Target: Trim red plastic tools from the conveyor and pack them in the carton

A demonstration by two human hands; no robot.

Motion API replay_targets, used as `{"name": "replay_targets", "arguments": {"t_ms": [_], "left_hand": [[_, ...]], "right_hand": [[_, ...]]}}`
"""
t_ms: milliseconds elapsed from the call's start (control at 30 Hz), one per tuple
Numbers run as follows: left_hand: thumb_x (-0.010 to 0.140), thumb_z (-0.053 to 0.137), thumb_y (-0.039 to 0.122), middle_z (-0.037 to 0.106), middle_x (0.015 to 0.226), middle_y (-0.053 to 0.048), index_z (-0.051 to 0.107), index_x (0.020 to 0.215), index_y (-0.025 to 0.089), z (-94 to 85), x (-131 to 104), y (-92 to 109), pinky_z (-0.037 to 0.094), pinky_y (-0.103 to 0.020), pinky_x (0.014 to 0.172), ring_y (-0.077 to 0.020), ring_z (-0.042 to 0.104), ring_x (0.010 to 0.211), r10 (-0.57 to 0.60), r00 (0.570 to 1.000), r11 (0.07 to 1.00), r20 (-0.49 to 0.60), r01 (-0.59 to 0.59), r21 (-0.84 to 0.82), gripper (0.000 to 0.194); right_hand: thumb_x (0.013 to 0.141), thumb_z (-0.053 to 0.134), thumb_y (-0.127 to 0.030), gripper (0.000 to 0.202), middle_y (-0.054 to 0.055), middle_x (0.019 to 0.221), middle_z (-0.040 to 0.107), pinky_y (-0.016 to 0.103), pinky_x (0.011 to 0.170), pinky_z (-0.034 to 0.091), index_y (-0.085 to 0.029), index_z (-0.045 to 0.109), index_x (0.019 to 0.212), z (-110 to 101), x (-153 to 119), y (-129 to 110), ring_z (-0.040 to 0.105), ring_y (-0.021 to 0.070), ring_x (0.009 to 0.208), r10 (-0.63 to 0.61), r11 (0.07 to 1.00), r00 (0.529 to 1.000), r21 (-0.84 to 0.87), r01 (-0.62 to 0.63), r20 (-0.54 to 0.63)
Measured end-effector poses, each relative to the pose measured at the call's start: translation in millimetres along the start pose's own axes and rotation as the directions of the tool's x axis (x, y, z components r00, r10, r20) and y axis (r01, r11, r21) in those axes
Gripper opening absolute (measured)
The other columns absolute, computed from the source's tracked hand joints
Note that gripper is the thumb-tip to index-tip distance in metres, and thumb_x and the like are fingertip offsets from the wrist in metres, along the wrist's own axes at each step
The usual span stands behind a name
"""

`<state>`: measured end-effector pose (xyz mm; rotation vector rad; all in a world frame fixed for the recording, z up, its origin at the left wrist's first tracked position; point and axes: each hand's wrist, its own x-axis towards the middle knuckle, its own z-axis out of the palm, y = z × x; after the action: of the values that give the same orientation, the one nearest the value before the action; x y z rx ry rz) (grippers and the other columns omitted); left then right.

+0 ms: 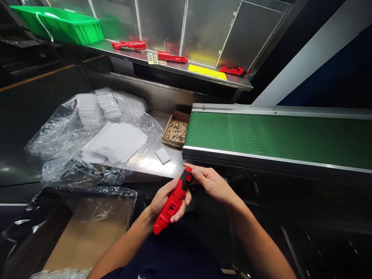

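A red plastic tool housing [171, 207] with a black section near its upper end lies slanted across my lap area, in front of the metal table. My left hand [162, 197] is wrapped round its middle, fingers curling up on the right side. At the top end, my right hand [210, 182] pinches the tip between thumb and fingers, beside the black section. Whether a small part sits under those fingertips is hidden. Just beyond the hands, a small white block [163, 155] rests on the table.
A cardboard tray [175, 133] of small dark pieces adjoins the green conveyor belt [261, 135]. White foam sheets [116, 141] lie on clear plastic at left. The shelf [133, 54] carries red housings [173, 57], yellow labels [207, 72] and a green bin [61, 25]. A lined carton [93, 228] stands lower left.
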<state>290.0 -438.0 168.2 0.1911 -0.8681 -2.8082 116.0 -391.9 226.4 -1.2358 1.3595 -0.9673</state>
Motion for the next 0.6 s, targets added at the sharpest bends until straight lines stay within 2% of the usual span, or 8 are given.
{"name": "replay_targets", "arguments": {"t_ms": [100,167,233,300,400,500,600], "left_hand": [[0.095,0.036,0.065,0.054,0.043,-0.006,0.063,0.078,0.008,3.1,3.6,2.1,0.03,-0.017,0.028,-0.0113,0.043,0.028,0.034,0.993,0.997,-0.116,-0.025,0.077,0.066],[0.094,0.04,0.066,0.058,0.049,-0.007,0.065,0.083,0.007,5.4,5.4,3.3,0.034,-0.017,0.03,-0.0118,0.047,0.03,0.065,0.981,0.994,-0.181,-0.047,0.101,0.065],[0.094,0.045,0.062,0.064,0.063,-0.008,0.065,0.099,0.007,7.3,5.4,5.0,0.04,-0.018,0.033,-0.0123,0.052,0.035,0.122,0.965,0.99,-0.233,-0.103,0.092,0.058],[0.095,0.049,0.053,0.067,0.076,-0.007,0.059,0.121,0.013,8.5,3.2,7.3,0.048,-0.02,0.039,-0.0142,0.059,0.043,0.18,0.951,0.983,-0.25,-0.168,0.067,0.049],[0.098,0.049,0.046,0.067,0.078,-0.005,0.043,0.141,0.022,8.1,-2.5,10.9,0.055,-0.023,0.046,-0.0175,0.066,0.052,0.201,0.961,0.98,-0.19,-0.2,0.023,0.05],[0.097,0.052,0.045,0.068,0.077,-0.005,0.039,0.143,0.022,6.2,-7.0,13.4,0.056,-0.022,0.048,-0.0179,0.067,0.055,0.229,0.965,0.973,-0.131,-0.231,0.002,0.053],[0.092,0.063,0.043,0.069,0.08,-0.006,0.047,0.134,0.02,5.2,-9.4,16.4,0.06,-0.026,0.058,-0.0196,0.07,0.063,0.285,0.94,0.956,-0.187,-0.294,-0.021,0.05]], "right_hand": [[0.081,0.066,-0.058,0.065,0.008,0.103,0.073,0.043,0.093,0.052,-0.018,0.061,0.132,8.9,2.6,0.2,0.068,0.0252,0.094,0.028,0.987,0.989,-0.15,-0.05,-0.146],[0.083,0.064,-0.054,0.06,0.008,0.106,0.072,0.042,0.093,0.051,-0.019,0.061,0.131,12.8,6.1,0.7,0.066,0.0238,0.094,0.015,0.982,0.983,-0.181,-0.049,-0.183],[0.086,0.06,-0.053,0.057,0.008,0.108,0.071,0.04,0.092,0.05,-0.019,0.062,0.13,13.2,10.5,2.8,0.065,0.0222,0.094,-0.009,0.991,0.99,-0.13,-0.009,-0.14],[0.087,0.059,-0.056,0.058,0.007,0.111,0.069,0.038,0.094,0.049,-0.019,0.06,0.132,10.5,15.1,6.4,0.064,0.0212,0.097,-0.042,0.998,0.997,-0.042,0.039,-0.069],[0.088,0.055,-0.063,0.06,0.008,0.116,0.068,0.039,0.102,0.045,-0.02,0.063,0.13,5.5,21.9,11.6,0.062,0.0219,0.107,-0.094,0.993,0.996,0.068,0.093,0.009],[0.087,0.052,-0.069,0.064,0.008,0.119,0.067,0.04,0.106,0.042,-0.022,0.064,0.128,7.4,29.5,14.2,0.059,0.0232,0.114,-0.073,0.983,0.996,0.172,0.063,0.054],[0.081,0.054,-0.076,0.079,0.008,0.116,0.068,0.041,0.102,0.047,-0.024,0.053,0.14,19.2,36.3,16.5,0.063,0.0227,0.107,0.052,0.964,0.998,0.258,-0.059,0.032]]}}
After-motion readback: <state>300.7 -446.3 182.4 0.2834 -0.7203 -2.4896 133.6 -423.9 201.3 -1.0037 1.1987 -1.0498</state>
